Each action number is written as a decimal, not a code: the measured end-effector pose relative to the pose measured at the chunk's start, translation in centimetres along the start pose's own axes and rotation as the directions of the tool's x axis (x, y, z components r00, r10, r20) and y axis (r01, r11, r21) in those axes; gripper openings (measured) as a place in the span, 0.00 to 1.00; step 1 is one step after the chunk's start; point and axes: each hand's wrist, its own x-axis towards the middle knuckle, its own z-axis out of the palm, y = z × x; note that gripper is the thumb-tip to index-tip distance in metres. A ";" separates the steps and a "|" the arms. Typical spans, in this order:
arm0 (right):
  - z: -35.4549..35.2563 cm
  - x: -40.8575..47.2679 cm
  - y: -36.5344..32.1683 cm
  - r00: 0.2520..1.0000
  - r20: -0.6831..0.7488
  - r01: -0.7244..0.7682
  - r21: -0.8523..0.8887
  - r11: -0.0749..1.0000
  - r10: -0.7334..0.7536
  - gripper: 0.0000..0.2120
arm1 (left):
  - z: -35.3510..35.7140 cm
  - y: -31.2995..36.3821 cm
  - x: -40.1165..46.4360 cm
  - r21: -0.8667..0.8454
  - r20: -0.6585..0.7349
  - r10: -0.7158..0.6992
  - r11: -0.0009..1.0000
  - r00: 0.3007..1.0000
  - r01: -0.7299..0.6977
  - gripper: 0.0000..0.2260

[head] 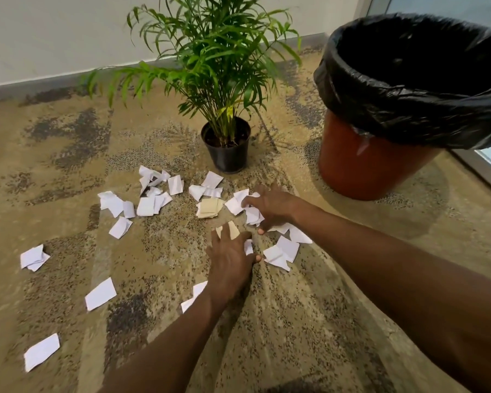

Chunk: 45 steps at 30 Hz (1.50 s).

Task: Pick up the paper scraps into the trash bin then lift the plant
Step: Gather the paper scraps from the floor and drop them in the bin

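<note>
Paper scraps (146, 206), white torn rectangles plus a few tan ones, are strewn over the mottled tan-and-grey carpet (68, 165). Going left to right: loose singles at 8 and 9 o'clock from frame centre, a dense white cluster at about 11 o'clock from the left hand, a tan stack (209, 207) dead centre, more white bits under and between both hands.

Left hand (228, 258) lies palm down, fingers spread and fairly straight, resting on tan scraps (229, 230) at its fingertips; it looks to be pressing or raking, not gripping, though a white bit shows by the thumb side and I cannot tell if it is pinched.

Right hand (270, 207) is curled over a bunch of white scraps (253, 215), fingers bent round them, thumb down toward the carpet.

Green palm plant in a black plastic pot (228, 150) stands upright at 12 o'clock from the hands, untouched, near the scraps but apart.

Terracotta-red trash bin with a black plastic liner (360, 165) sits at 1 to 2 o'clock from the right hand, mouth open.

Key relation: the bin is on the right, so the right hand is nearer for the drop; remaining scraps lie mostly at 9 to 11 o'clock, nearer the left hand. Judged early in the task; many scraps left.
</note>
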 end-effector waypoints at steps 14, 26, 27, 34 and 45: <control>1.4 -2.7 0.3 0.949 -0.240 -0.022 0.599 0.800 0.206 0.09 | 0.0 1.3 -1.0 -0.565 -0.114 -0.359 0.790 0.926 0.237 0.08; -3.0 -6.7 0.0 0.933 -0.164 0.011 0.904 0.427 0.322 0.11 | -5.6 2.4 -1.3 -0.916 0.080 -0.499 0.304 0.863 0.261 0.08; -3.5 -7.0 0.0 0.929 -0.175 0.025 0.910 0.414 0.327 0.13 | -6.3 2.7 -1.3 -0.930 0.099 -0.489 0.265 0.867 0.256 0.09; -7.6 -9.5 0.1 0.899 -0.238 0.163 0.961 0.223 0.369 0.19 | -10.5 5.6 -1.6 -0.975 0.115 -0.416 0.126 0.902 0.183 0.10; -15.3 -15.7 4.4 0.817 -0.320 0.457 0.866 -0.201 0.481 0.14 | -19.7 14.6 -0.9 -0.984 0.146 -0.182 -0.125 0.972 0.124 0.15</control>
